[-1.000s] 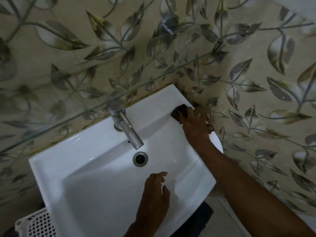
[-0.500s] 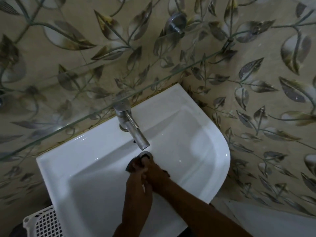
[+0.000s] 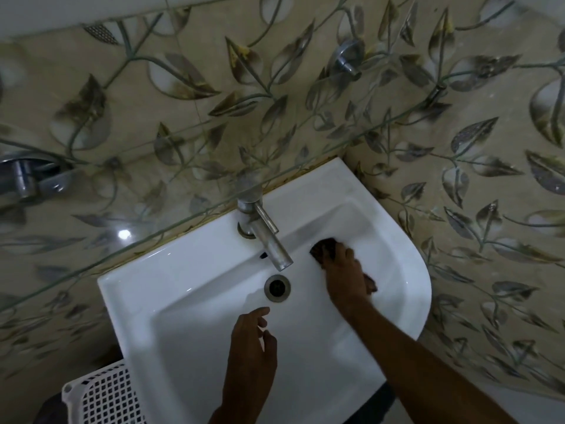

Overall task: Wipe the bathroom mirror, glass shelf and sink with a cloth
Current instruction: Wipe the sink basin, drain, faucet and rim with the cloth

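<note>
The white sink [image 3: 189,289] fills the middle of the head view, with a steel tap [image 3: 266,237] over its drain [image 3: 277,287]. My right hand [image 3: 345,276] presses a dark cloth [image 3: 324,249] against the basin's back-right wall, right of the tap. My left hand [image 3: 252,353] hovers over the front of the basin just below the drain, fingers apart and holding nothing. The glass shelf [image 3: 128,243] runs slantwise above the sink's back edge, its front rim catching light. No mirror surface is clearly in view.
Leaf-patterned tiles [image 3: 458,185] cover the walls behind and to the right. A metal shelf bracket [image 3: 347,58] sits high on the wall, another fitting [image 3: 27,179] at the left. A white perforated basket [image 3: 101,399] stands below the sink's left front.
Both hands were together at the drain half a second ago. My right hand has carried the cloth up and right to the basin wall; my left hand has drawn back toward the front.
</note>
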Demonstrator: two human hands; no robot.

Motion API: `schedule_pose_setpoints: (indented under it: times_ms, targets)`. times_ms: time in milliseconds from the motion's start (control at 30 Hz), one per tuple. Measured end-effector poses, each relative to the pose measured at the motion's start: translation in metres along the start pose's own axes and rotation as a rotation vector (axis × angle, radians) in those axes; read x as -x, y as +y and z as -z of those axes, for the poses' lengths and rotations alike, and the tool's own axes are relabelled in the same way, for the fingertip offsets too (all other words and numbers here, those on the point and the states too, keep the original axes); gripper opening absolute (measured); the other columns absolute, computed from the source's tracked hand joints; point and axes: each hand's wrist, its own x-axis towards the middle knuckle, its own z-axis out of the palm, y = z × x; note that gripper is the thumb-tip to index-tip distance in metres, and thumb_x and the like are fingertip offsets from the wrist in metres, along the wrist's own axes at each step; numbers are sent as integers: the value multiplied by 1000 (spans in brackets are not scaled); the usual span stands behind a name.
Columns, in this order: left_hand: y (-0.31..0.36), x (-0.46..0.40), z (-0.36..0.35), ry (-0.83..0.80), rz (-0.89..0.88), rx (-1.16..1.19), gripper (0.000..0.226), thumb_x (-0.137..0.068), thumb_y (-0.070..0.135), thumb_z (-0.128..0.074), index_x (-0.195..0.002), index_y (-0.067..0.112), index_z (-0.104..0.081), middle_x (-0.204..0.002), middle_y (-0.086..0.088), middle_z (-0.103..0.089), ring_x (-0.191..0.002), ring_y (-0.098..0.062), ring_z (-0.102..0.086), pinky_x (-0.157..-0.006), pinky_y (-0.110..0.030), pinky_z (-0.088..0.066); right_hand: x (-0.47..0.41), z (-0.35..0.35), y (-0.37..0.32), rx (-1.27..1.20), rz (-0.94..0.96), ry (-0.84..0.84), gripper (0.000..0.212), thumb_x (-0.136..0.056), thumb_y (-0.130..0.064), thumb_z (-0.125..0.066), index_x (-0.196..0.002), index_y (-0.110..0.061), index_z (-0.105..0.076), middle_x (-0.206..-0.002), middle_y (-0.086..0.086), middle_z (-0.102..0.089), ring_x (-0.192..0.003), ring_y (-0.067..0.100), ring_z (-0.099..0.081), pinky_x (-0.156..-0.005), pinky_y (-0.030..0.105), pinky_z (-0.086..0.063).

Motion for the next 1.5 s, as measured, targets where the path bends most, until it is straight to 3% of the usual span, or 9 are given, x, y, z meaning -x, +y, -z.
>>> schedule_pose_setpoints:
  times_ms: [133, 300, 400, 533, 867, 1167, 1267, 1400, 1500]
  targets:
    - [-2, -5, 10, 52, -10, -19, 49, -80, -7, -58, -115, 28, -57, -94, 12, -52, -86, -10, -54, -79, -11, -43, 37, -34, -73, -285, 58, -161, 46, -91, -9, -44, -135, -14, -51, -127, 16, -44, -109, 39, -50, -81, 48, -52]
    - [-6, -13, 30, 137, 101, -22, 38, -88, 24, -45, -119, 9, -62, -117, -5, -61, -109, -21, -57, -99, -40, -46, 87, -25, -157, -624, 179, -323, 43, -98, -32, -42, -133, -9, -51, -111, 1, -61, -97, 18, -62, -86, 31, -56]
    - [-4, -15, 44, 203, 154, 22, 33, -86, 14, -49, -115, 10, -63, -113, -1, -60, -108, -13, -53, -99, -29, -40, 91, -38, -164, -532, 512, -303, 44, -90, -47, -41, -123, -22, -56, -119, 4, -59, -109, 24, -59, -95, 47, -50]
    - [-5, -11, 61, 210, 107, 46, 40, -83, -6, -55, -109, 25, -60, -97, 14, -54, -93, 7, -51, -82, 0, -34, 60, -28, -131, -298, 495, -307, 46, -82, -70, -51, -105, -30, -56, -108, -1, -55, -98, 22, -57, -80, 44, -47]
    - [-25, 6, 71, 201, 110, 76, 44, -83, -4, -52, -110, 31, -60, -92, 8, -54, -83, -13, -56, -73, -17, -46, 34, -25, -101, -401, -161, -28, 46, -91, -7, -50, -136, -14, -46, -125, 18, -40, -105, 39, -49, -84, 50, -52]
    - [-30, 5, 110, 246, 122, 0, 34, -89, 1, -56, -117, 19, -63, -107, 6, -60, -98, -7, -57, -89, -20, -44, 98, -22, -204, -636, 143, -307, 42, -94, -7, -49, -136, -9, -51, -125, 19, -45, -110, 35, -50, -89, 30, -40]
    - [-31, 5, 125, 277, 145, 15, 27, -92, 5, -56, -116, 15, -63, -109, 6, -60, -100, -7, -55, -86, -2, -35, 119, -7, -219, -753, 235, -388, 42, -95, -9, -55, -137, -14, -54, -126, 19, -49, -111, 33, -53, -88, 23, -41]
    - [-40, 13, 144, 310, 130, 16, 24, -94, 5, -54, -113, 16, -64, -108, 8, -58, -98, -5, -56, -86, 2, -36, 145, -3, -205, -726, 354, -444, 29, -94, -8, -60, -122, -15, -60, -117, 11, -56, -95, 10, -57, -74, 4, -38]
    - [-47, 21, 152, 313, 120, 1, 24, -95, 8, -53, -114, 17, -64, -109, 7, -59, -98, -2, -56, -86, -13, -45, 157, 0, -177, -490, 498, -373, 27, -90, -30, -69, -105, -12, -55, -102, 5, -65, -77, -4, -59, -67, 15, -47]
